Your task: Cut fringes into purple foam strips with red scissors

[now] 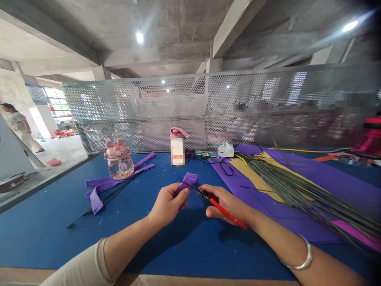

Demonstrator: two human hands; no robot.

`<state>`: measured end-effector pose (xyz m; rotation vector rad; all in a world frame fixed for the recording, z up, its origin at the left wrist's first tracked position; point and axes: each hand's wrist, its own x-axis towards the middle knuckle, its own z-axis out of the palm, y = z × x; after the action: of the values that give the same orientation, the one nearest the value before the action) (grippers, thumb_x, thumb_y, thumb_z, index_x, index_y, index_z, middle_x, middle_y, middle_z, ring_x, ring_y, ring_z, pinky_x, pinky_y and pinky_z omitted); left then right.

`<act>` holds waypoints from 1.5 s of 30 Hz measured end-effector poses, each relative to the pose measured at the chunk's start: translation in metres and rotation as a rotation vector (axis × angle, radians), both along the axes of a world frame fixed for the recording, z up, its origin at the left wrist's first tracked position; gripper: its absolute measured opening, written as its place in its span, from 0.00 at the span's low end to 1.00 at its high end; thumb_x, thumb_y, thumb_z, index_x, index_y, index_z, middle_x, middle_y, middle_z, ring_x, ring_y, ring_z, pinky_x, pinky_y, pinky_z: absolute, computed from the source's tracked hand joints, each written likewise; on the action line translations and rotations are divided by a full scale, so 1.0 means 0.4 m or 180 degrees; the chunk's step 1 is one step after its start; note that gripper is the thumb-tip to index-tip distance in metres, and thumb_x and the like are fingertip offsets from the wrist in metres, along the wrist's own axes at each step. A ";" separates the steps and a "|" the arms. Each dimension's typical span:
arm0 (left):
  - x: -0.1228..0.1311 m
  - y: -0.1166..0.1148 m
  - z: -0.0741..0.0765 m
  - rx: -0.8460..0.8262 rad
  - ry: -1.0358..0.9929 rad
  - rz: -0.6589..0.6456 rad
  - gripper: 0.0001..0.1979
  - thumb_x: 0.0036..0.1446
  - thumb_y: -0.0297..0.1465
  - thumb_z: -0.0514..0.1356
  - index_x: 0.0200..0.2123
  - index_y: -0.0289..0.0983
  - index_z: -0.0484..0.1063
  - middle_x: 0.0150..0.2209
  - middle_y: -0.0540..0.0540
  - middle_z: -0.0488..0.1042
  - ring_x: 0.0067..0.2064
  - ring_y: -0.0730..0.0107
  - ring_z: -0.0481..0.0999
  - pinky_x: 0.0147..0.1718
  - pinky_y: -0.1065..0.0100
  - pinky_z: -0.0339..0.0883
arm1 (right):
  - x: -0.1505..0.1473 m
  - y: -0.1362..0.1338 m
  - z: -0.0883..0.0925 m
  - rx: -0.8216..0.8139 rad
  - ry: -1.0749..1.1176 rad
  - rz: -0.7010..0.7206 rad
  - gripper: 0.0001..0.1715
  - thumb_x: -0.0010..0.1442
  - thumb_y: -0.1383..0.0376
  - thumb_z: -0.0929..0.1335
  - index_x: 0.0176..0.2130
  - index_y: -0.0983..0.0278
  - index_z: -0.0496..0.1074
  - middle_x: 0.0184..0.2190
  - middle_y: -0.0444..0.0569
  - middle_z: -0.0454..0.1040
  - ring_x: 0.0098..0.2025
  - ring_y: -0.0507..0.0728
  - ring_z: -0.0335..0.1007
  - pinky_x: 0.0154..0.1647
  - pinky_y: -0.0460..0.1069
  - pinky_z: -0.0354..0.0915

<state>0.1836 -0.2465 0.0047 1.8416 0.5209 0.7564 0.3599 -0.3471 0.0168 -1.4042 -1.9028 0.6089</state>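
Note:
Between the thumb and fingers of my left hand [171,202] is a folded strip of purple paper [190,179], raised over the blue table [131,242]. My right hand [224,202] grips red-handled scissors [224,212]. Their dark blades point left and cross the paper just above my left thumb; whether they are cutting into it I cannot tell. Further left lie purple fringed strips [97,198] with a thin green stem [89,210] beside them.
A pink-lidded clear bottle [120,163] and a taller bottle with a pink strap [177,153] stand behind my hands. Purple sheets [297,220], a yellow sheet [256,180] and many green stems [285,180] cover the right side. A perforated metal screen [172,107] borders the back.

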 end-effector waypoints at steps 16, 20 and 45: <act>-0.001 -0.001 0.001 -0.0260 0.0005 -0.0002 0.17 0.53 0.44 0.55 0.24 0.35 0.65 0.17 0.53 0.65 0.17 0.80 0.59 0.15 0.76 0.52 | 0.010 0.001 -0.009 -0.0103 0.0051 -0.0288 0.27 0.51 0.46 0.68 0.37 0.67 0.69 0.21 0.40 0.55 0.22 0.48 0.45 0.20 0.43 0.47; -0.001 -0.003 0.002 -0.0336 -0.0017 -0.0017 0.17 0.52 0.44 0.55 0.23 0.35 0.64 0.17 0.53 0.65 0.16 0.80 0.59 0.15 0.77 0.52 | 0.007 -0.003 -0.002 -0.0168 0.0011 -0.0321 0.24 0.53 0.48 0.67 0.36 0.66 0.69 0.22 0.40 0.56 0.22 0.48 0.46 0.20 0.43 0.49; 0.006 0.001 -0.009 -0.0422 -0.0168 0.0056 0.17 0.54 0.43 0.54 0.25 0.35 0.63 0.19 0.53 0.66 0.19 0.79 0.62 0.18 0.75 0.58 | 0.006 0.003 -0.012 -0.0068 -0.0155 0.0072 0.39 0.47 0.35 0.62 0.40 0.65 0.63 0.26 0.41 0.54 0.26 0.50 0.44 0.25 0.44 0.48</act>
<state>0.1861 -0.2463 0.0009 1.6921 0.5410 0.7621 0.3623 -0.3459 0.0119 -1.4247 -1.9580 0.6129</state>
